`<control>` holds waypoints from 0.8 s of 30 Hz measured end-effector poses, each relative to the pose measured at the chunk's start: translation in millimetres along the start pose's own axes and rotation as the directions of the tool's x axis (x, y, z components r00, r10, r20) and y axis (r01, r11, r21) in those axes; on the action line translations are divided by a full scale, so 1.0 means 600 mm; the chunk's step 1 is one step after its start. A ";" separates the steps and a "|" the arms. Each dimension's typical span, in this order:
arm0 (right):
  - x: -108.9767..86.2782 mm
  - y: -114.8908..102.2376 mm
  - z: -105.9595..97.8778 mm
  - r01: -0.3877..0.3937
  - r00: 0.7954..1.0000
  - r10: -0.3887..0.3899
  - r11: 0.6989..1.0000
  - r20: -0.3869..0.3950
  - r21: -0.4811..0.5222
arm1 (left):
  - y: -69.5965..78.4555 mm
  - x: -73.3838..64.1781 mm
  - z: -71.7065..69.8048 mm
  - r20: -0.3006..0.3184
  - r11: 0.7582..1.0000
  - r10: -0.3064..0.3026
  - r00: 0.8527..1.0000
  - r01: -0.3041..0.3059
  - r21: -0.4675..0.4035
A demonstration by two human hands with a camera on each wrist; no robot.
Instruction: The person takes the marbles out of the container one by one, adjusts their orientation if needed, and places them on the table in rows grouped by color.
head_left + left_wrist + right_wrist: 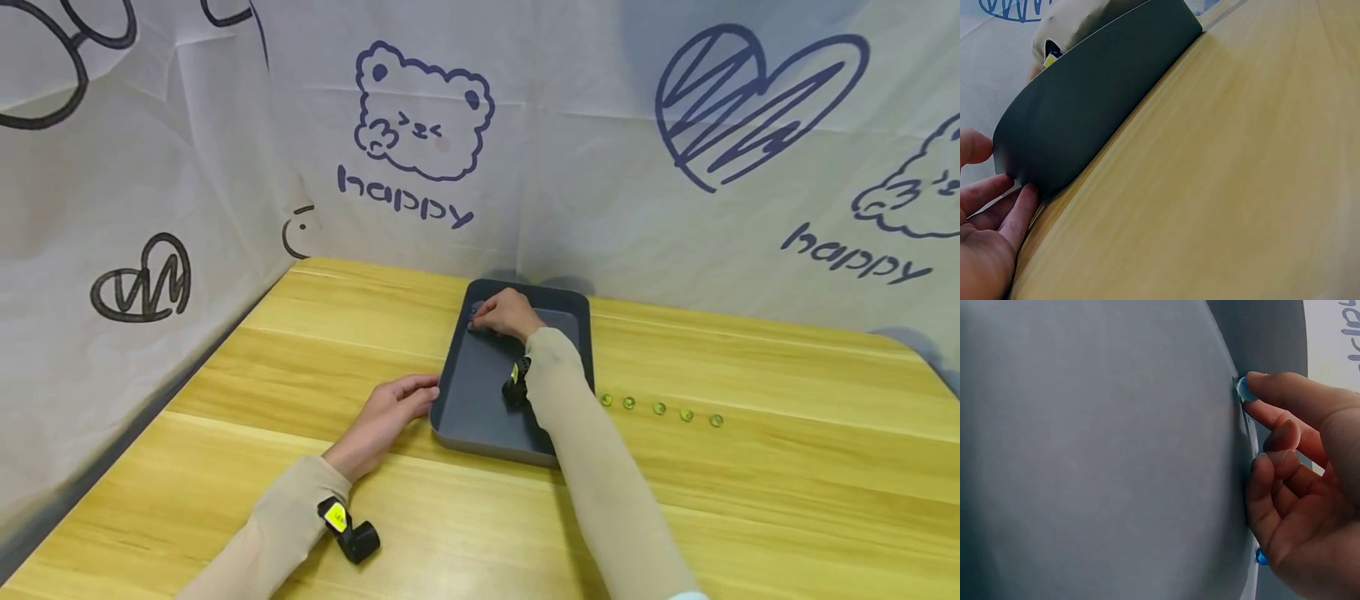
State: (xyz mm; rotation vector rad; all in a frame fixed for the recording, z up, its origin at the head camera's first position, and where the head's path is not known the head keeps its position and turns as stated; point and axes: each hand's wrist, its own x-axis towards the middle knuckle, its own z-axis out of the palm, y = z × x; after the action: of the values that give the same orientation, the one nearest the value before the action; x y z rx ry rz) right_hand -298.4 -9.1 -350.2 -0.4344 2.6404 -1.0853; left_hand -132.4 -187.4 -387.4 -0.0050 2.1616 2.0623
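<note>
In the head view my right hand [510, 314] reaches over a dark grey tray [472, 392], at its far left corner. The right wrist view shows its thumb and a finger pinching a light blue glass marble [1247, 389] low against the tray wall. The other fingers are curled in. Below them, a darker blue marble [1262, 556] shows partly behind the hand. My left hand [386, 417] lies beside the tray's near left side, and in the left wrist view its fairly straight fingers [1019, 215] touch the outer wall near the corner.
Several yellow-green glass marbles [659, 408] lie in a row on the wooden table [787, 500], to the right of the tray. Behind the tray hangs a white cloth [570, 167] with drawings on it. My right forearm crosses the tray's right wall.
</note>
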 end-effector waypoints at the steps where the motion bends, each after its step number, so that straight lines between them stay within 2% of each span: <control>1: 0.000 0.001 -0.002 0.001 1.000 -0.001 1.000 0.005 -0.006 | 0.000 0.000 0.001 0.003 1.000 0.000 1.000 0.000 -0.001; 6: -0.002 0.006 -0.011 0.004 1.000 -0.004 1.000 0.017 -0.016 | 0.001 0.002 0.005 0.006 1.000 0.005 1.000 -0.005 -0.005; 16: -0.014 0.012 -0.030 0.016 1.000 -0.017 0.999 0.022 0.043 | -0.001 0.003 0.010 0.013 1.000 0.002 1.000 -0.002 -0.011; 24: -0.025 -0.022 -0.085 0.044 0.999 -0.045 0.997 0.015 0.068 | -0.001 0.000 0.004 -0.001 1.000 0.009 1.000 -0.009 -0.003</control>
State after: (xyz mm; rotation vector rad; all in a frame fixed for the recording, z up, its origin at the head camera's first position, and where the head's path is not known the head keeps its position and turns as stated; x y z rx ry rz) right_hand -300.0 20.2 -303.8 -0.4877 2.5829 -1.1760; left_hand -132.4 -185.0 -388.2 0.0029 2.1626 2.0712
